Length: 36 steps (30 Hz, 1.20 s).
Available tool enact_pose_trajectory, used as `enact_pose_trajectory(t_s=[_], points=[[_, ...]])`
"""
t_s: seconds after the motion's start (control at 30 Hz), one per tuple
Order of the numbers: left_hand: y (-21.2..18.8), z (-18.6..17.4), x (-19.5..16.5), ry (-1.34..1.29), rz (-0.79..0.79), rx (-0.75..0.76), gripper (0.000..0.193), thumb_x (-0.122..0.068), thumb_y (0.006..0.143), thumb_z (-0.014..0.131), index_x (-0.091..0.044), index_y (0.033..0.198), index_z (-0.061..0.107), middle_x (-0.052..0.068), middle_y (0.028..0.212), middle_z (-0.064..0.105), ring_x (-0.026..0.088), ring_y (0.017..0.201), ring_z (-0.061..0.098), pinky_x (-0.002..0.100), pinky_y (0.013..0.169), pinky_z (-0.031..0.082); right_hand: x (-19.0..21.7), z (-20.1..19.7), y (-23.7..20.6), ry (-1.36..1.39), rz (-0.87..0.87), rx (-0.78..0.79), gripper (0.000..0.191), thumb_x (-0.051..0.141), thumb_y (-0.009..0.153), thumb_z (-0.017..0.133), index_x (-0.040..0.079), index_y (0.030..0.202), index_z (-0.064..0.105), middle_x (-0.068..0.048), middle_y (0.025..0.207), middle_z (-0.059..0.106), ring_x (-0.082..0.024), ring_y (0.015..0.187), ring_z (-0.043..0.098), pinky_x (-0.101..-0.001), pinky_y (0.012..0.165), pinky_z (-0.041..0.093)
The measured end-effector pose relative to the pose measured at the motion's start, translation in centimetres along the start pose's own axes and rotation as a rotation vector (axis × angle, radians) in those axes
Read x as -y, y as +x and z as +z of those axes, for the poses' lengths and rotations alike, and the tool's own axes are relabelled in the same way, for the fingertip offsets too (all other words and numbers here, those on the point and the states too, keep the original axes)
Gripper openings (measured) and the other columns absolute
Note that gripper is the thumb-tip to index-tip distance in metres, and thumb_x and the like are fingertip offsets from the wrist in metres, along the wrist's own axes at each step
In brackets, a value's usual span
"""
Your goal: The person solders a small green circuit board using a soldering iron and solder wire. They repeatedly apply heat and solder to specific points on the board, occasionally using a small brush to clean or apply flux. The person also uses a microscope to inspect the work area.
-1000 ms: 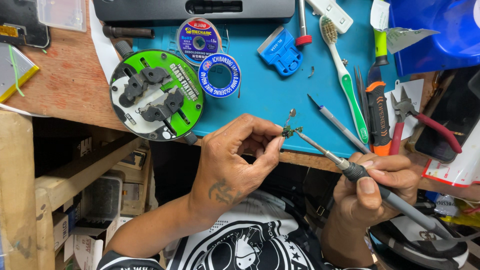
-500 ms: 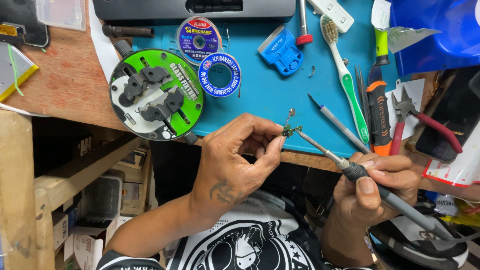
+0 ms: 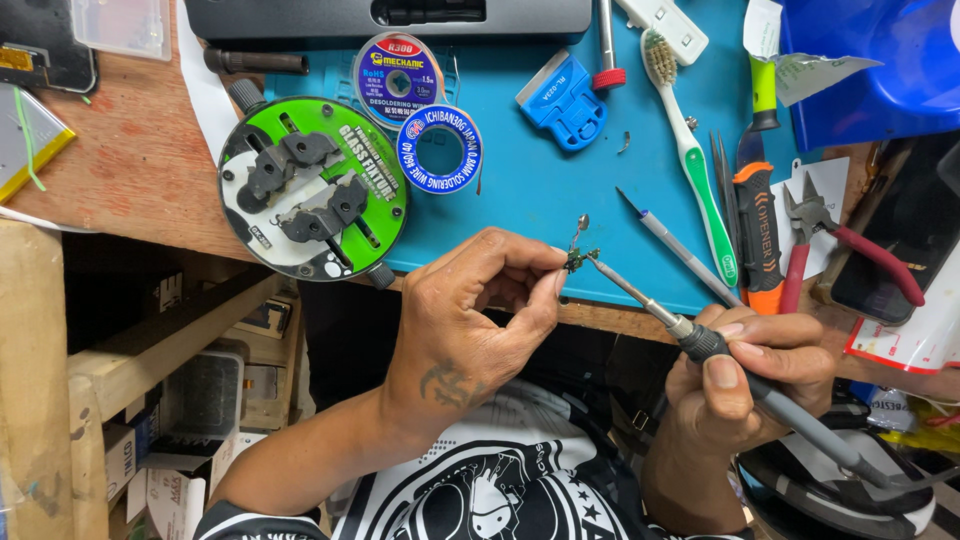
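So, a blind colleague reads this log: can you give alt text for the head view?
The left hand pinches a tiny metal part while the right hand holds a soldering iron with its tip at the part. Behind them, a blue mat carries a round green fixture, solder reels, a toothbrush and pliers.

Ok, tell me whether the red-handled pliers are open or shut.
Open: the red-handled pliers lie on the bench with their two handles spread apart, though the jaw tips look nearly together.
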<state>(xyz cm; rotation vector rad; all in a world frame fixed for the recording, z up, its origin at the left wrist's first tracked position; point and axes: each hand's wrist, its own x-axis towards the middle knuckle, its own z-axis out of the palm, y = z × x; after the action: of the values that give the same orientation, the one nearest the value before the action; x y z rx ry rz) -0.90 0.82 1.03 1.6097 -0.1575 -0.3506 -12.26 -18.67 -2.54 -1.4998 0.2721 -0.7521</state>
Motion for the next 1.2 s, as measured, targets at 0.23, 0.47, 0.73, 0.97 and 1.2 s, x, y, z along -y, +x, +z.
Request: enact_pose_trajectory(t_s=[0.23,0.47,0.73,0.97,1.2], points=[[-0.03,-0.01,-0.03,0.005,0.010,-0.005,0.009,-0.001,0.093,0.074,-0.001,0.102,0.072,0.006,0.092,0.076,0.009,0.077,0.076,0.021,0.068,0.064,-0.28,-0.28,-0.10,0.010,-0.016,0.005,0.021,0.009,0.094,0.072,0.004,0.099,0.053,-0.010,0.094,0.052,-0.014,0.063,0.056,-0.0247,0.058,0.054],[-0.04,0.01,-0.03,-0.010,0.004,-0.002,0.009,-0.001,0.093,0.074,-0.001,0.102,0.071,0.006,0.092,0.076,0.009,0.078,0.077,0.021,0.069,0.065,-0.48,-0.44,-0.13,-0.009,-0.038,0.022,0.021,0.008,0.095,0.073,0.004,0.099,0.053,-0.010,0.095,0.052,-0.015,0.064,0.057,-0.0255,0.057,0.054],[-0.02,0.11,-0.07,-0.014,0.000,-0.004,0.009,-0.002,0.093,0.074,-0.001,0.102,0.072,0.006,0.091,0.076,0.008,0.075,0.076,0.021,0.067,0.064,-0.42,-0.23,-0.09,-0.023,-0.029,0.002,0.023,0.010,0.090,0.072,0.004,0.094,0.051,-0.010,0.096,0.050,-0.013,0.057,0.054,-0.0237,0.048,0.050],[0.07,0.17,-0.34,-0.002,-0.054,-0.020,0.008,-0.005,0.092,0.074,-0.002,0.099,0.073,0.004,0.087,0.077,0.007,0.072,0.076,0.021,0.064,0.064,-0.64,-0.67,-0.26,0.044,-0.031,0.002,0.020,0.007,0.096,0.071,0.004,0.101,0.052,-0.010,0.096,0.051,-0.014,0.061,0.054,-0.0254,0.053,0.052],[0.14,0.17,-0.44,0.001,-0.086,-0.027,0.009,-0.008,0.092,0.075,-0.002,0.099,0.073,0.004,0.086,0.078,0.007,0.072,0.076,0.020,0.064,0.063,-0.73,-0.90,-0.30,0.055,-0.025,0.008,0.020,0.007,0.094,0.072,0.004,0.097,0.052,-0.010,0.095,0.050,-0.014,0.060,0.053,-0.0245,0.052,0.050]])
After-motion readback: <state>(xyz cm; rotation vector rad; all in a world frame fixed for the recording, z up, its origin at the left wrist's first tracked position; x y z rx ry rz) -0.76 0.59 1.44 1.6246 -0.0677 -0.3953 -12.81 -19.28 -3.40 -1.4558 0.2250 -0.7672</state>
